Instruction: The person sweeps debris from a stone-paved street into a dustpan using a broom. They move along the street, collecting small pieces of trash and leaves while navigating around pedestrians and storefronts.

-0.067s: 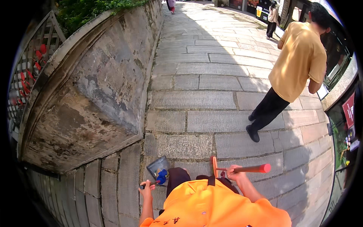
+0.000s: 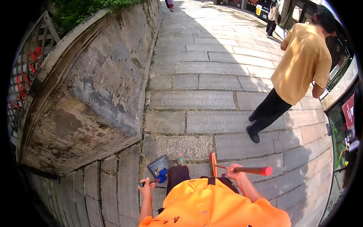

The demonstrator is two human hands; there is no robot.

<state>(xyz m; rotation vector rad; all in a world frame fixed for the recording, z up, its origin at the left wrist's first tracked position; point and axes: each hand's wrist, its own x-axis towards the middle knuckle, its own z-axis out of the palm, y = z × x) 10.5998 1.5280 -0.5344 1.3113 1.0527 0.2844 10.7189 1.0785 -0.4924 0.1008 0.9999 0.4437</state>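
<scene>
My left hand (image 2: 147, 186) is closed round the dark end of a long-handled dustpan (image 2: 155, 165), whose grey pan is low at my left by the paving. A blue bundle (image 2: 162, 175) sits on or against the dustpan; what it is made of is unclear. In my right hand (image 2: 235, 172) is the handle of a broom (image 2: 256, 171) with a red end pointing right. Its orange head (image 2: 213, 163) is near the ground in front of me, right of my foot (image 2: 181, 159).
A weathered wall (image 2: 109, 75) runs along the left, with a wooden lattice (image 2: 41, 36) beside it. Stone paving (image 2: 193, 100) stretches ahead. A person in a tan shirt (image 2: 302, 64) stands close at the right, by shopfronts; another person (image 2: 272, 19) is farther off.
My foot now shows ahead of my dark trouser leg, between dustpan and broom. The broom head has shifted slightly forward and left. Both hands keep their hold.
</scene>
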